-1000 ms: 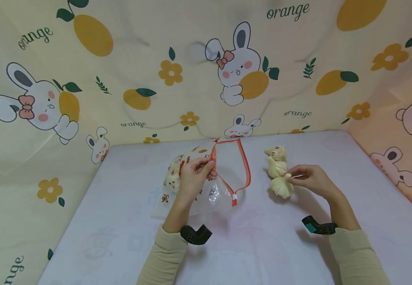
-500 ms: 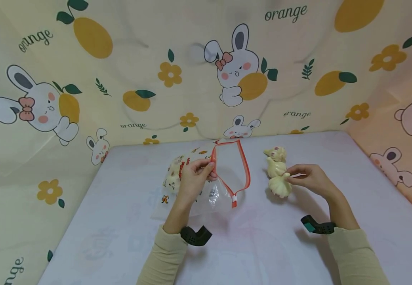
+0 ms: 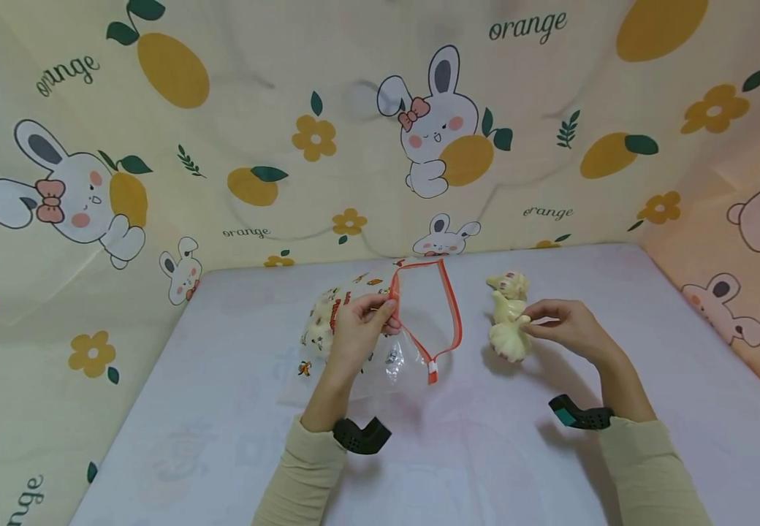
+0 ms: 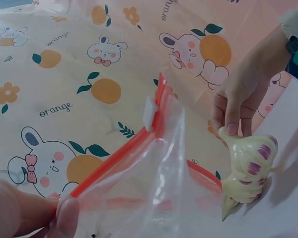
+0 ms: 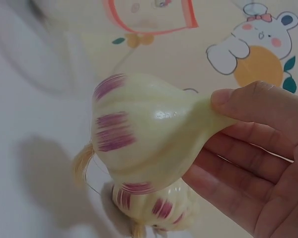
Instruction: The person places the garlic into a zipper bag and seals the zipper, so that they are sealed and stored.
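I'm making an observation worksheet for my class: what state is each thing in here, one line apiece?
Bag: unzipped, mouth open, something pale inside.
White slider: at one end of the red zip.
Front garlic: pinched by its stem, apparently lifted.
Rear garlic: resting on the table, partly hidden.
Left hand: pinching the red zip.
Right hand: pinching the stem.

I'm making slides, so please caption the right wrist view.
A right hand pinches a purple-streaked garlic bulb by its stem, with a second bulb partly hidden behind it.
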Motion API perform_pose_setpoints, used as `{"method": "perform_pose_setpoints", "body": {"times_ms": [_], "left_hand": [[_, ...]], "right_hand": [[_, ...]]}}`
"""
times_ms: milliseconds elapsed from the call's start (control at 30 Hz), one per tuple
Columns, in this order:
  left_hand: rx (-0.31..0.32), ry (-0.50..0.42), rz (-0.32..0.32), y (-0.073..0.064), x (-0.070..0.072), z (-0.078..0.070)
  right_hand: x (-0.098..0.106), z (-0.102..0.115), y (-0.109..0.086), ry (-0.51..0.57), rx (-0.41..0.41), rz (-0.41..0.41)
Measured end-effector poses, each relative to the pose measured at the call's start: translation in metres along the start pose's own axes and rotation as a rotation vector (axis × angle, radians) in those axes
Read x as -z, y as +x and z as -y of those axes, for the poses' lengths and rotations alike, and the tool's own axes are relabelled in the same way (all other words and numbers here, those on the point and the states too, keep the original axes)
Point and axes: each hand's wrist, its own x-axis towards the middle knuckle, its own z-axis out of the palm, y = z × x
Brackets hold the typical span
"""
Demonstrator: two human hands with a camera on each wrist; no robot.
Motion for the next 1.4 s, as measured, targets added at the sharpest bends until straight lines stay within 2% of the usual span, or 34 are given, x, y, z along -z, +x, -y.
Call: {"method": "perform_pose_setpoints", "body": {"times_ms": [233, 700, 1000, 1400], "left_hand": [[-0.006, -0.001, 0.005, -0.001, 0.001, -0.001], [0.001, -0.006, 0.003, -0.001, 0.0, -0.001], [-0.017, -0.006, 0.009, -0.001, 0.001, 0.0], [-0.006, -0.008, 0.0, -0.001, 0.001, -0.001]], "right_hand": [[-0.003, 0.007, 0.003, -0.004, 0.012, -0.01], [-0.009, 0.021, 0.012, 0.056, 0.041, -0.026], [-0.011, 0.027, 0.015, 0.081, 0.026, -0.028], [-0.016, 0.035, 0.015, 0.126, 0.046, -0.093]]}}
